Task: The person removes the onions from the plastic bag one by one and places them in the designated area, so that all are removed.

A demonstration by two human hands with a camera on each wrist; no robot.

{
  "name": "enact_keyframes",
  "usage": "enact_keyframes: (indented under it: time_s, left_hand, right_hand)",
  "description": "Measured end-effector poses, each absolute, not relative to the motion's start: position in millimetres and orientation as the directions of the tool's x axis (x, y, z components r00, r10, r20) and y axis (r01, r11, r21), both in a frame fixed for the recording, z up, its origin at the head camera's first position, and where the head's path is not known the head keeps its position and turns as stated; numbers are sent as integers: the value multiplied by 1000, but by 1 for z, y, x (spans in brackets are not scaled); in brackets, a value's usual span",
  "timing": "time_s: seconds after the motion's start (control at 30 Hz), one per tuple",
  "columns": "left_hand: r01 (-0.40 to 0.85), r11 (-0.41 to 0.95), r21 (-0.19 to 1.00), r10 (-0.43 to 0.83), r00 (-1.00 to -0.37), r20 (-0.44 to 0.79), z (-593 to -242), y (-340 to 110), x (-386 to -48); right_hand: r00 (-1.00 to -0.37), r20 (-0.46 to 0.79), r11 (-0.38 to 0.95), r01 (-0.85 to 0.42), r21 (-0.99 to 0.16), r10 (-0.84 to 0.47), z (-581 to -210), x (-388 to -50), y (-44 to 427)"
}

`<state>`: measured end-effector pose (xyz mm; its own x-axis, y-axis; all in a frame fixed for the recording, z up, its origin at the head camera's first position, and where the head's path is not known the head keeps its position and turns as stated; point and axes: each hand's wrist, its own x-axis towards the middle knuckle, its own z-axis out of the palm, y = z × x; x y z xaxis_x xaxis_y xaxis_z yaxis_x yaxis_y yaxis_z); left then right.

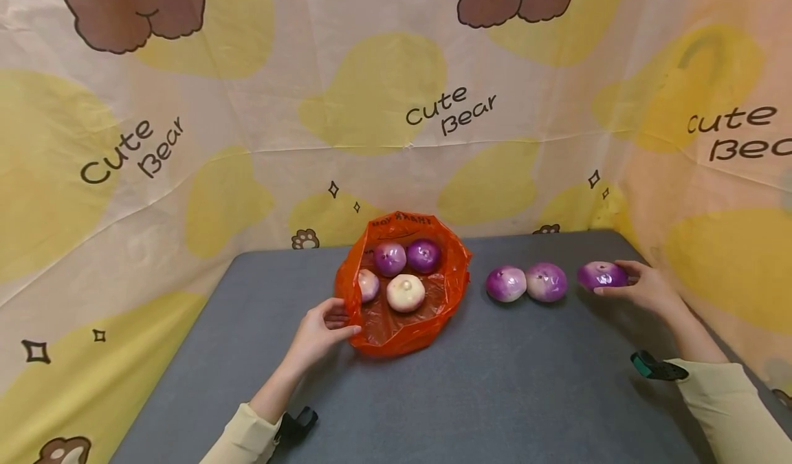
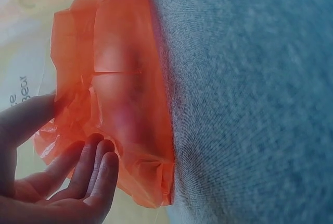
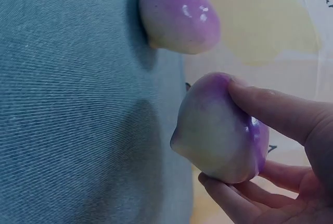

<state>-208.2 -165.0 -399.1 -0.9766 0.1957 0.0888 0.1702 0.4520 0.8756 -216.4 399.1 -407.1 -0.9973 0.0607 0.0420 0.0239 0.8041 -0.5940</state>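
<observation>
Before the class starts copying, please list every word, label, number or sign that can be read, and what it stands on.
"Cute Bear": patterned cloth, left.
"Cute Bear": cloth, middle.
"Cute Be": cloth, right, the rest cut off.
Lettering inside the orange bag: too small and blurred to read.
Wrist views: only fragments of the cloth's words.
No readable numbers.
</observation>
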Motion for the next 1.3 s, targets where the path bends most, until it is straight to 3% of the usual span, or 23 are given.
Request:
enact_keyframes:
  time_s: [0.8, 1.3]
  left_hand:
    - [172, 449, 877, 193, -977, 92, -399, -164, -208]
    - [187, 417, 890, 193, -975, 114, -432, -174, -231]
  right_hand:
    - [-998, -37, 815, 68, -576, 57, -417, -225, 385]
    - [-999, -47, 817, 48, -574, 26, -420, -230, 383]
